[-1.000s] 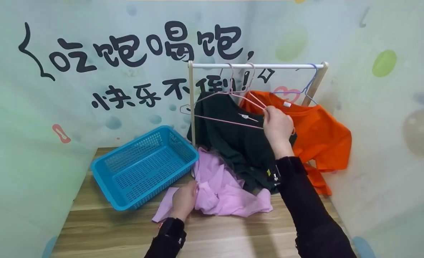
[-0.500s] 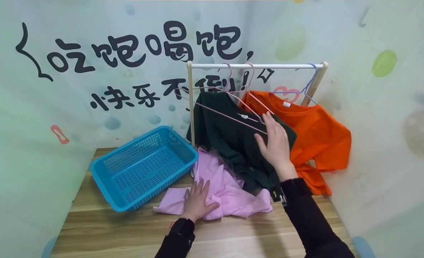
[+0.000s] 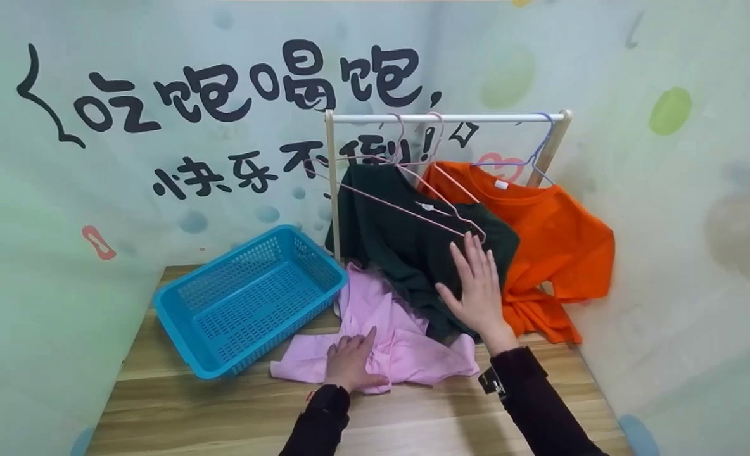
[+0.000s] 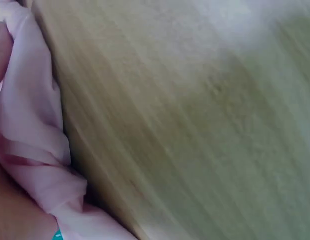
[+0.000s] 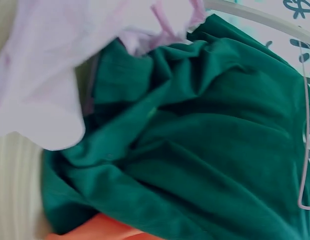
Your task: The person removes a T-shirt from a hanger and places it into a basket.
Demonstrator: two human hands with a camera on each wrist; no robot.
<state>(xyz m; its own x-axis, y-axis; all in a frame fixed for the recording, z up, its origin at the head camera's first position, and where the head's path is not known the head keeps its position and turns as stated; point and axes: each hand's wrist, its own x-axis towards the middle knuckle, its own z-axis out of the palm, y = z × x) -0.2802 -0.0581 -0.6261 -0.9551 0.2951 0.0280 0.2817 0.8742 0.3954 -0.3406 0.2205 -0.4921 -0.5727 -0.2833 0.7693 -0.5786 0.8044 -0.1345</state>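
Hands are shown at the near edge of the wooden table (image 3: 223,411): the left hand (image 3: 349,362) is laid on the crumpled pink garment (image 3: 406,342), its fingers bent into the cloth, though a firm grip cannot be confirmed. The right hand (image 3: 476,288) is held flat with fingers straight and spread against the dark green shirt (image 3: 406,240), just below the empty pink hanger (image 3: 413,209) hooked on the white rail (image 3: 476,118). An orange shirt (image 3: 559,240) is hung to the right, and a blue basket (image 3: 248,304) is placed at the left.

Pink shirt (image 3: 406,342), dk green shirt (image 3: 406,247), orange shirt (image 3: 559,234) — blue basket (image 3: 248,297), pink hangers (image 3: 413,196).
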